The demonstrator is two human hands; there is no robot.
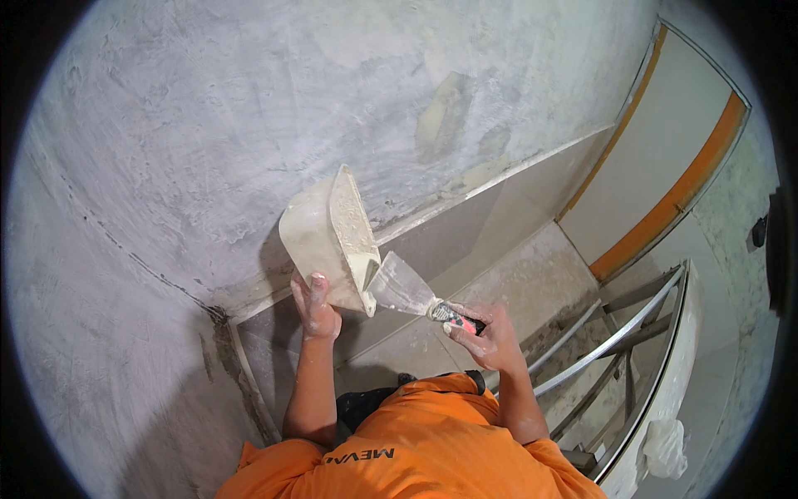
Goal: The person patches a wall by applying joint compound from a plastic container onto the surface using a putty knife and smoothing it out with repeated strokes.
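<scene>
Two hands hold things in front of the plastered wall [208, 125]: the left hand [317, 314] grips a pale tub [312, 237] from below, tilted with its open side toward the right. The right hand [488, 337] is wrapped firmly around a scraper [405, 285], its wide blade at the tub's lower rim, though whether they touch I cannot tell.

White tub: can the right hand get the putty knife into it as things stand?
Probably yes: the left hand holds the white tub tilted, its opening toward the right hand; the putty knife's blade is at that opening, with nothing visible blocking it.
</scene>
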